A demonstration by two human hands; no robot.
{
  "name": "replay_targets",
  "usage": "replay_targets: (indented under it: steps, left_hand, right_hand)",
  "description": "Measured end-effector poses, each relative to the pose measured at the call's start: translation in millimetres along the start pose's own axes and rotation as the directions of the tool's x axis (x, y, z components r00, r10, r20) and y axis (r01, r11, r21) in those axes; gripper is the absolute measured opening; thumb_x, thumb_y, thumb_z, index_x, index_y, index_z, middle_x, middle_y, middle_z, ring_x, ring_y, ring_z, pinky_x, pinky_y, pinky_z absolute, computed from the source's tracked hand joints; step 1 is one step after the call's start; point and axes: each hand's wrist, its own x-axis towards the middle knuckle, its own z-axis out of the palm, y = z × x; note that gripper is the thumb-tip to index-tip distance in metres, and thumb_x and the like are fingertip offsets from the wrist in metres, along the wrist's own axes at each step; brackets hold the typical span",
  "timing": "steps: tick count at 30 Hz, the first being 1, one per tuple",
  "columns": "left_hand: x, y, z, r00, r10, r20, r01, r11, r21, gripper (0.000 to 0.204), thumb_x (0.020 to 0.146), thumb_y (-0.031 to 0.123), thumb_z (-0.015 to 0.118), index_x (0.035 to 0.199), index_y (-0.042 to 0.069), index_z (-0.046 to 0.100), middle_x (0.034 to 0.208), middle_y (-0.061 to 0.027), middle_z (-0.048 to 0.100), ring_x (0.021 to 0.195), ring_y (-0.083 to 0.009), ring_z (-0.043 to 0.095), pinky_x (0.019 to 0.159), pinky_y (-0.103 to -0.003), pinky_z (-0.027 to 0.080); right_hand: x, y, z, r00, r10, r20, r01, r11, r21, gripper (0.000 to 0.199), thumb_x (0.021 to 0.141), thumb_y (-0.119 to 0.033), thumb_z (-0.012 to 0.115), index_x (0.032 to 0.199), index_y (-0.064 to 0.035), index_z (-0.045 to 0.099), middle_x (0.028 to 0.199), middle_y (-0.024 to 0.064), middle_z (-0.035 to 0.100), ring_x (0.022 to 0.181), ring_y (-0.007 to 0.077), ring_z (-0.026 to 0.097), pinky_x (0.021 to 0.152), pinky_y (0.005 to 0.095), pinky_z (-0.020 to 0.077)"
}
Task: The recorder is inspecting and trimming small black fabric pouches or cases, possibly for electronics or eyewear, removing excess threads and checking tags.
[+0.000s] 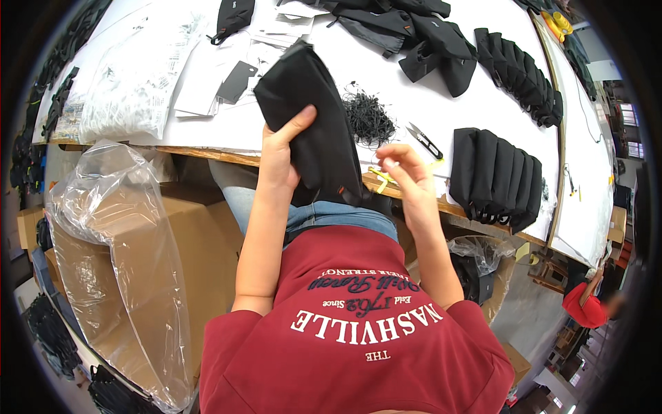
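My left hand (289,145) is closed around a flat, folded black fabric pouch (321,131), thumb on its front, held upright over the table's near edge. A small orange tab shows near the pouch's lower end. To its right, my right hand (409,172) is raised with fingers half bent and apart; I see nothing in them. A yellow strip (383,177) lies at the table edge beside that hand. Just beyond are a heap of thin black cords (369,119) and a pair of black-handled thread snips (426,142).
Black pouches stand in rows at the right (493,176) and far right (517,76). Loose black bags (414,38) lie at the back. Black tags (238,83), white papers (196,90) and a clear bag (134,90) are left. Below stands a plastic-lined cardboard box (200,234).
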Motion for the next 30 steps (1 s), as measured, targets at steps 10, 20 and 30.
replay_targets:
  steps: [10, 20, 30]
  left_hand:
    - [-24, -4, 19, 0.895, -0.399, 0.202, 0.275, 0.848, 0.454, 0.048, 0.069, 0.008, 0.078, 0.111, -0.003, 0.058, 0.096, -0.0109, 0.066, 0.083, -0.0172, 0.065, 0.074, -0.029, 0.054]
    - [-25, -7, 20, 0.850, -0.490, 0.192, 0.383, 0.827, 0.412, 0.050, 0.068, 0.006, 0.075, 0.113, -0.003, 0.056, 0.095, -0.0099, 0.064, 0.082, -0.0165, 0.064, 0.076, -0.028, 0.053]
    - [-28, -29, 11, 0.818, -0.556, 0.146, 0.511, 0.820, 0.259, 0.045, 0.071, 0.002, 0.072, 0.113, -0.002, 0.056, 0.096, -0.0106, 0.065, 0.079, -0.0173, 0.066, 0.071, -0.027, 0.055]
  right_hand:
    - [28, -50, 2, 0.874, -0.483, -0.046, 0.386, 0.749, -0.538, 0.031, 0.076, -0.003, 0.069, 0.106, -0.0105, 0.065, 0.086, -0.0002, 0.063, 0.062, 0.0052, 0.052, 0.049, 0.0184, 0.0356]
    - [20, -45, -13, 0.791, -0.610, 0.039, 0.523, 0.642, -0.560, 0.018, 0.073, 0.002, 0.070, 0.088, -0.0064, 0.065, 0.080, 0.0004, 0.064, 0.064, 0.0064, 0.053, 0.050, 0.0200, 0.0353]
    - [18, -50, -21, 0.896, -0.444, 0.002, 0.333, 0.670, -0.663, 0.007, 0.079, -0.005, 0.070, 0.084, -0.0021, 0.065, 0.080, 0.0005, 0.065, 0.071, 0.0062, 0.054, 0.058, 0.0200, 0.0373]
